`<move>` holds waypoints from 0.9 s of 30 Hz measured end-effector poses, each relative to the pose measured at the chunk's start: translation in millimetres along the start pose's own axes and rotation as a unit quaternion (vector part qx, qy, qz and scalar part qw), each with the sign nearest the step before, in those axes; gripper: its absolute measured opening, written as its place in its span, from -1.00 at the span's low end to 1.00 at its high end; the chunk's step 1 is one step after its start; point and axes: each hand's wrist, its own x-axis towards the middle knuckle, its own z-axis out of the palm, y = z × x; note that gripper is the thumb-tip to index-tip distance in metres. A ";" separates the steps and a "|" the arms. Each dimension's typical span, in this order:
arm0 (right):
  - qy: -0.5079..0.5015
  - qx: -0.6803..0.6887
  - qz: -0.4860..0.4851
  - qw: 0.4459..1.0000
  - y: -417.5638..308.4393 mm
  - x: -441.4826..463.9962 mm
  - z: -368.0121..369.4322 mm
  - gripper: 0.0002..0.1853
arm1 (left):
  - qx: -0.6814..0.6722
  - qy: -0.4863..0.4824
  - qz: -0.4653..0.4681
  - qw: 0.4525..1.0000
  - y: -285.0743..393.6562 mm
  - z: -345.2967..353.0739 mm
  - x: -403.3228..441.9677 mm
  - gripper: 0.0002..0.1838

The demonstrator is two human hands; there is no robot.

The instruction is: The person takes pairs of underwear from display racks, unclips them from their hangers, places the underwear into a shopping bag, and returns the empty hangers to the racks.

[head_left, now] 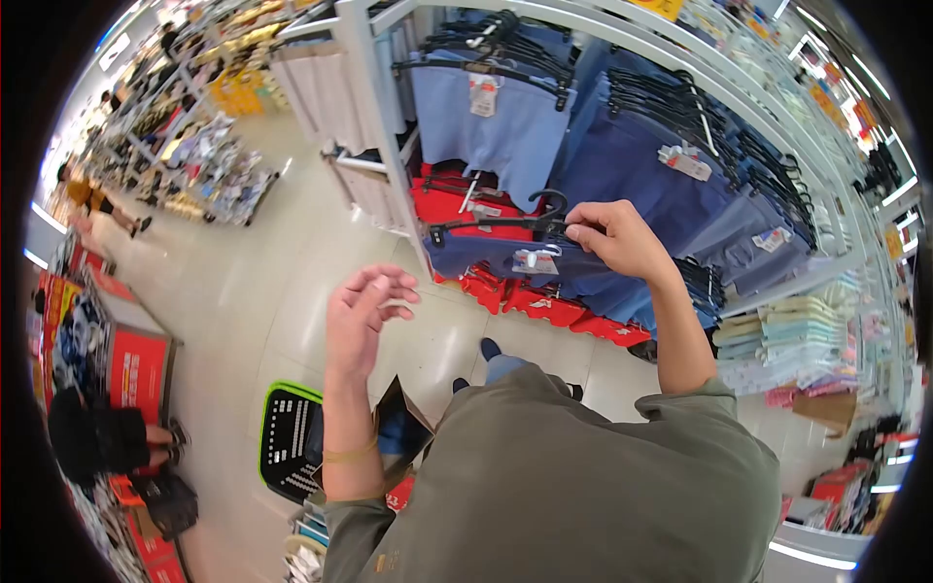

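Observation:
My right hand [622,241] pinches one end of a black clothes hanger [496,223], and dark blue shorts [466,256] hang from its clips. A white price tag [535,258] shows on the shorts' waistband. To the left, apart from the hanger, my left hand [364,316] is raised with its fingers loosely bent and spread, holding nothing. Just behind the hanger are light blue shorts [486,121] on the rack, with red garments [466,209] below them. Darker blue shorts [632,165] hang behind my right hand.
A white metal rack frame [364,107] stands in front. On the floor at my left are a black basket with a green rim [277,398] and an open cardboard box [413,408]. A person in black [92,437] is at far left, near red display boxes [136,369].

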 end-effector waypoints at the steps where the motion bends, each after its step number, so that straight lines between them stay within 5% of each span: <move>1: -0.004 -0.002 0.007 1.000 1.5 -5.7 -4.4 -0.86 | -0.003 0.004 0.000 1.000 1.5 -2.6 15.8 -0.70; 11: 0.118 0.009 0.081 0.990 38.6 -42.3 -53.7 -0.89 | -0.023 -0.103 -0.006 0.994 21.6 25.7 177.6 -0.38; 15: 0.250 0.054 0.147 0.955 90.4 -50.3 -76.3 -0.90 | -0.037 -0.152 -0.009 0.988 25.8 40.3 233.1 -0.42; 24: 0.278 -0.003 0.154 0.948 103.6 -39.5 -98.0 -0.85 | -0.191 -0.154 -0.063 0.967 23.6 81.7 312.0 -0.50; 27: 0.249 -0.040 0.144 0.957 81.8 -40.6 -100.1 -0.85 | -0.283 -0.251 -0.044 0.925 8.7 69.8 337.6 -0.54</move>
